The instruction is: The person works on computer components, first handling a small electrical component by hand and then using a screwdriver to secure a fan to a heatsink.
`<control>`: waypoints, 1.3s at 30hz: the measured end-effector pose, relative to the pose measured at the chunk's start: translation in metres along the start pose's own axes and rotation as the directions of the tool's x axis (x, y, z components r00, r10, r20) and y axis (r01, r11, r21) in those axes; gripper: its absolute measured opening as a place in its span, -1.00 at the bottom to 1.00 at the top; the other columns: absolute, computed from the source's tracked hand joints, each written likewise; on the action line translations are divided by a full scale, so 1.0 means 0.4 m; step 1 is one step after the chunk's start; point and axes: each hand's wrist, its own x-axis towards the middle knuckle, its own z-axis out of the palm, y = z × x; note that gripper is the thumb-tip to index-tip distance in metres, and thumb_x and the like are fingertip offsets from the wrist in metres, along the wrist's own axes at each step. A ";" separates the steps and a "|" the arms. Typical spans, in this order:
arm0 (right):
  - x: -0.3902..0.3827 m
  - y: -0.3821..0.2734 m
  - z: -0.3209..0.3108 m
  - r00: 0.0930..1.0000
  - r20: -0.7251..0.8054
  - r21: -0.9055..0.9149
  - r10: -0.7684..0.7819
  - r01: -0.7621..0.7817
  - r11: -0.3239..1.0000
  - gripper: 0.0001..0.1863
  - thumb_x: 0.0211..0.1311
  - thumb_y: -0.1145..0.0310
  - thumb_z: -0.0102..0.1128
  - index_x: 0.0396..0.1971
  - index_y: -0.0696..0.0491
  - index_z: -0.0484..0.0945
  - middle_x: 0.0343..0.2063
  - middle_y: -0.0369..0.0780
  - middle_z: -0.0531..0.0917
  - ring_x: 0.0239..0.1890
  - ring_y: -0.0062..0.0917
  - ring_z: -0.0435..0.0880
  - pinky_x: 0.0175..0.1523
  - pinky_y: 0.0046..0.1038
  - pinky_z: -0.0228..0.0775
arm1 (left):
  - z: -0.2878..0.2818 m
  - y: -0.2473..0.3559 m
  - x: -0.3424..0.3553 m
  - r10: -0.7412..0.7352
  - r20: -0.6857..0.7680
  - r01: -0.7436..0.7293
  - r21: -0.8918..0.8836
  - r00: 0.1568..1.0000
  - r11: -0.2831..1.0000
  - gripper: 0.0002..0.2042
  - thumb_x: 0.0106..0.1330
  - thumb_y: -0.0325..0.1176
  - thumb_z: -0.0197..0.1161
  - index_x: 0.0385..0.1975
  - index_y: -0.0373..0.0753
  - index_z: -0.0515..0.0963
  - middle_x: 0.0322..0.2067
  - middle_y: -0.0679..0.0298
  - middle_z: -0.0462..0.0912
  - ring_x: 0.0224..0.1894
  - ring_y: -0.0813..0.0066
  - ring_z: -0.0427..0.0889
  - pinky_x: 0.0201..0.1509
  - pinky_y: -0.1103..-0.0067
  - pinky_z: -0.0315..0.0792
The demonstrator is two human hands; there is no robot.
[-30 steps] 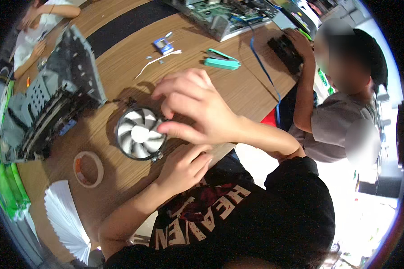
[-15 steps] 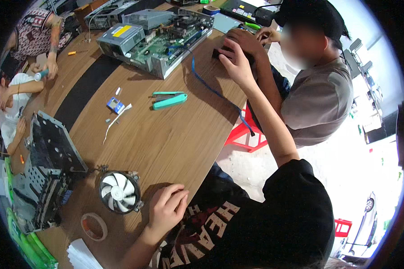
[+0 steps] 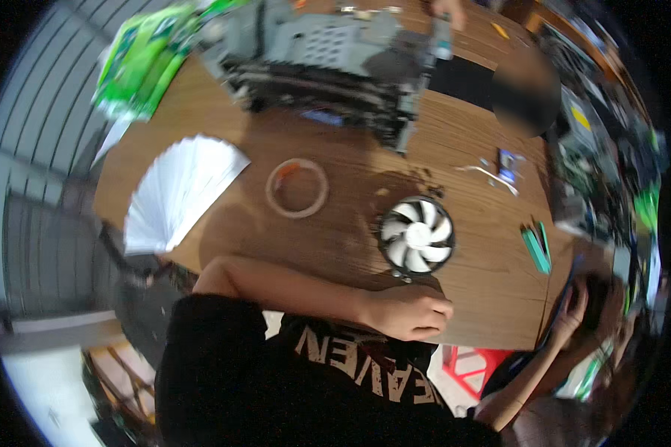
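My left hand (image 3: 410, 311) rests at the near table edge, its fingers curled in with nothing visible in them. Just beyond it lies a round cooling fan (image 3: 418, 235) with white blades and a black frame. Far to the right, my right hand (image 3: 569, 313) reaches beside a dark object (image 3: 593, 302), close to another person's hand (image 3: 613, 309). Blur there hides whether my fingers grip it. A roll of clear tape (image 3: 323, 195) lies flat left of the fan. Fanned white paper sheets (image 3: 179, 195) are further left.
An opened metal device chassis (image 3: 317, 71) stands at the back. Green packets (image 3: 143, 63) lie at the far left. A teal stapler (image 3: 535, 249), a small blue item (image 3: 507, 165) and an opened computer case (image 3: 574, 160) are to the right. Below the table shows a red stool (image 3: 473, 369).
The view has swung left, bringing the paper sheets and green packets further in and pushing my right hand toward the right rim. My left hand's fingers look more curled.
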 end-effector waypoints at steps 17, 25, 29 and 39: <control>0.127 -0.163 -0.030 0.963 0.021 -0.106 0.268 -0.265 0.958 -0.56 0.12 0.40 0.13 0.04 0.09 0.37 -0.06 -0.12 0.52 -0.08 -0.38 0.58 0.04 -0.43 0.37 | -0.026 0.016 0.000 -0.055 0.236 0.023 0.138 0.970 0.990 -0.43 0.07 -0.27 0.28 0.16 0.00 0.35 0.17 0.08 0.19 0.09 0.16 0.36 0.11 0.33 0.30; 0.375 0.199 -0.112 0.931 -0.360 -0.373 0.065 -0.208 0.904 -0.43 -0.09 0.70 -0.08 0.07 0.25 0.26 0.10 0.16 0.29 0.09 -0.04 0.38 0.11 -0.22 0.30 | -0.032 0.071 0.057 -0.275 0.448 0.091 0.390 0.851 0.916 -0.47 0.06 -0.24 0.31 0.11 0.11 0.39 0.15 0.05 0.26 0.06 0.22 0.41 0.09 0.31 0.32; 0.567 0.337 -0.171 0.915 -0.167 -0.640 0.368 -0.385 0.665 -0.61 0.01 0.43 0.01 -0.14 0.32 0.45 0.04 0.18 0.38 -0.01 -0.07 0.50 0.02 -0.23 0.38 | -0.033 0.040 0.038 -0.363 0.383 0.270 0.275 0.850 0.923 -0.41 -0.09 -0.16 0.43 0.04 0.06 0.45 0.10 0.07 0.33 -0.03 0.17 0.48 0.03 0.34 0.38; 0.583 0.700 -0.173 0.804 -0.086 -0.683 0.588 -0.477 0.553 -0.67 0.14 0.33 -0.03 -0.10 0.09 0.52 -0.10 -0.06 0.58 -0.05 -0.18 0.57 -0.02 -0.17 0.44 | -0.017 0.045 0.006 -0.705 0.365 0.682 0.213 0.609 0.699 -0.59 0.17 -0.27 0.20 0.05 -0.09 0.46 0.18 0.10 0.21 0.12 0.11 0.33 0.15 0.26 0.27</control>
